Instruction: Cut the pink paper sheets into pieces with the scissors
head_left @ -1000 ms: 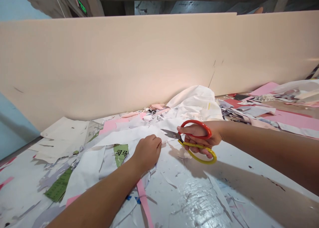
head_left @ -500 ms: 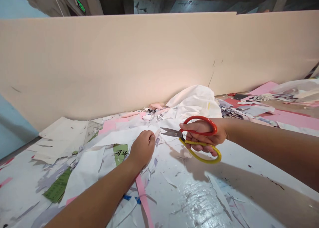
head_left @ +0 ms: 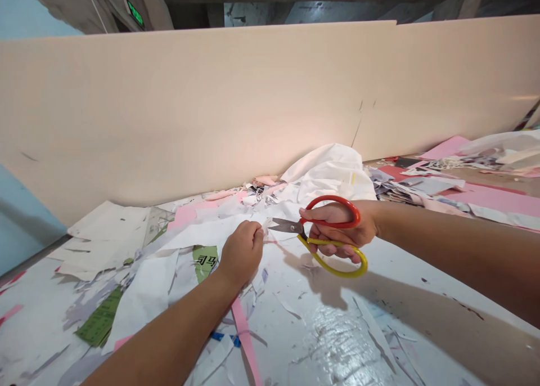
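Observation:
My right hand (head_left: 337,228) grips a pair of scissors (head_left: 324,234) with one red and one yellow handle loop, the short metal blades pointing left toward my other hand. My left hand (head_left: 241,252) is closed in a fist, pinching the edge of a white paper sheet (head_left: 198,234) just left of the blade tips. The sheet lies over a heap of white, pink and green paper scraps on the table.
A tall beige board (head_left: 211,104) stands upright along the back of the table. A crumpled white sheet (head_left: 333,172) lies behind the scissors. Pink sheets (head_left: 489,197) and more cuttings spread at the right. A pink strip (head_left: 247,341) and a green printed piece (head_left: 205,259) lie near my left arm.
My left hand drew back a little to the left, still pinching the paper. The scissors rose slightly, moved right, then came back left toward the paper's edge.

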The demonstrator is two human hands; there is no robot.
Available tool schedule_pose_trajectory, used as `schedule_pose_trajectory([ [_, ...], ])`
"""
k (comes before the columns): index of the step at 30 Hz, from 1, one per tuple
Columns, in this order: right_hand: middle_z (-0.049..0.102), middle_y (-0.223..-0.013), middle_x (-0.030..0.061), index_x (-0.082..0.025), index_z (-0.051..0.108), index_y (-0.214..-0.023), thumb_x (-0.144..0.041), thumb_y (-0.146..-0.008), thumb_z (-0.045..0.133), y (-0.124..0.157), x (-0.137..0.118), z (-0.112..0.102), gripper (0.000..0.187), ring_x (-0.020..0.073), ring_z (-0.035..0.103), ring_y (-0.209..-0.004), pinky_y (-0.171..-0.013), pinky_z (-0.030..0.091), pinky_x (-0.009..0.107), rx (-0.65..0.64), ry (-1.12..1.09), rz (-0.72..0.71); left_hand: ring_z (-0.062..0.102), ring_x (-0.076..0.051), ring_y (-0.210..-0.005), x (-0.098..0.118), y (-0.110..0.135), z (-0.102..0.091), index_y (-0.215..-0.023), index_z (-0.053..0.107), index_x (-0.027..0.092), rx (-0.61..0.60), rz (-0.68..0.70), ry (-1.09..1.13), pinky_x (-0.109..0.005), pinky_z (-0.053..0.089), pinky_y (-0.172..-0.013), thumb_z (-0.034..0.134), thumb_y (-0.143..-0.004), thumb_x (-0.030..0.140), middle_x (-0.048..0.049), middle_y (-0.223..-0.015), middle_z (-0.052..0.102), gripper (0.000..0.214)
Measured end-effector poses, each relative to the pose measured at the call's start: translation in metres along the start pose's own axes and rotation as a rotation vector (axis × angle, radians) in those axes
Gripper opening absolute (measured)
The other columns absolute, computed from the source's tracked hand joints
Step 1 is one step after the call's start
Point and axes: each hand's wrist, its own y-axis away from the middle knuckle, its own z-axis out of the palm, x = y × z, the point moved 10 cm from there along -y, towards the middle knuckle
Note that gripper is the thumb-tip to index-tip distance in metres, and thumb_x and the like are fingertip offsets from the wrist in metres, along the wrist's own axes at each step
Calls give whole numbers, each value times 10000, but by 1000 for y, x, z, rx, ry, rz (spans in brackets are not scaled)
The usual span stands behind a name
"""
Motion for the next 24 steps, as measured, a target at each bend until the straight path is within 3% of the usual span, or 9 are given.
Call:
schedule_pose_trajectory([
  [13,504,-518,-4,-86,502,-828,-703,-740,47,4,-8,7,772,88,465,-343,-379,412,216,-102,-92,-75,480,-157,-721,-3,-2,-4,-750,471,205,39,12,-12,-275,373,-649,300,-836,233,-12,-734,500,194],
  [24,478,-517,-6,-101,496,-788,-715,-734,102,-7,-10,-3,732,82,443,-346,-370,401,220,-6,-85,-86,483,-148,-721,4,-2,-3,-770,472,201,40,89,-59,-267,379,-640,291,-845,230,-11,-738,511,198],
])
